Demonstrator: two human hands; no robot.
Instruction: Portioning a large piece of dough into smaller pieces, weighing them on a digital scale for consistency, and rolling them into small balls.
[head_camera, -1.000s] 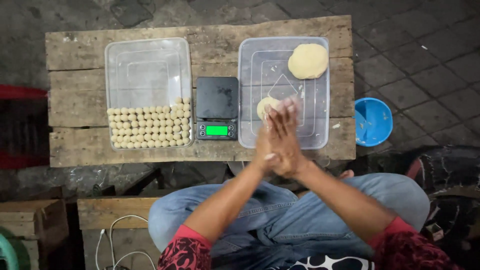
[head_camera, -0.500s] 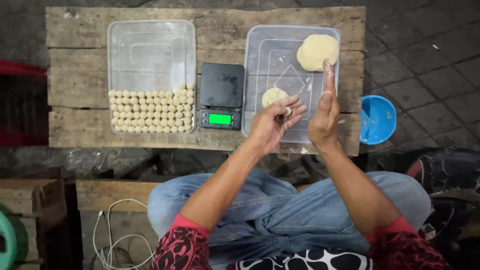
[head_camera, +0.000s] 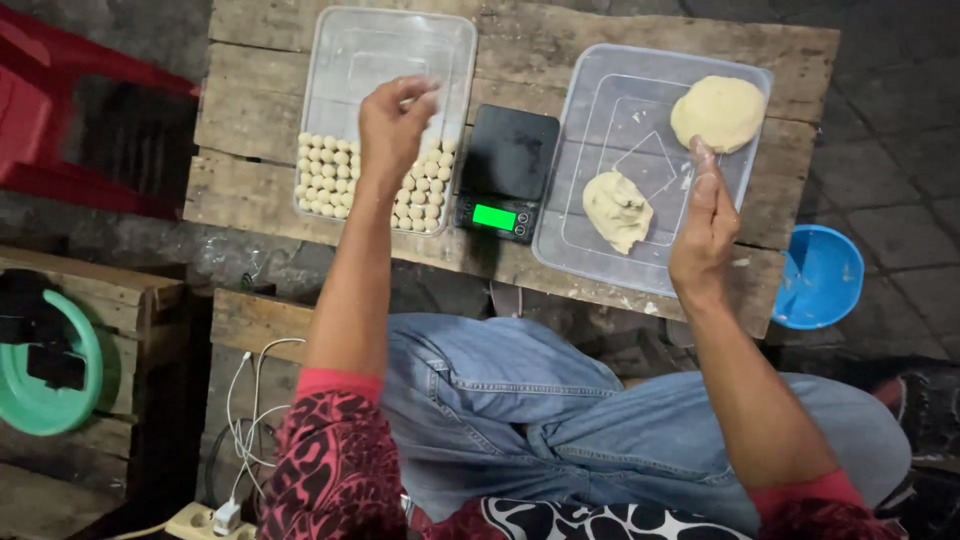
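My left hand (head_camera: 395, 125) hovers over the left clear tray (head_camera: 390, 50), just above the rows of small dough balls (head_camera: 325, 175). Its fingertips are blurred and pinched together on a small dough ball that barely shows. My right hand (head_camera: 705, 225) is raised over the right clear tray (head_camera: 620, 100) with its fingers straight and nothing in it. Its fingertips reach the near edge of the round flat dough piece (head_camera: 718, 112). A smaller torn dough lump (head_camera: 617, 208) lies to the left of that hand. A black digital scale (head_camera: 508, 170) with a lit green display stands between the trays.
Both trays and the scale rest on a rough wooden plank table (head_camera: 250, 150). A blue bowl (head_camera: 820, 275) sits low at the right. To the left are a red chair (head_camera: 60, 110), a green plate (head_camera: 40, 380) on a crate, and white cables (head_camera: 245, 410) beside my knees.
My hands, pressed together over the right tray a second ago, have parted. The left hand has swung left across the scale to the tray of balls. The right hand stays over the right tray.
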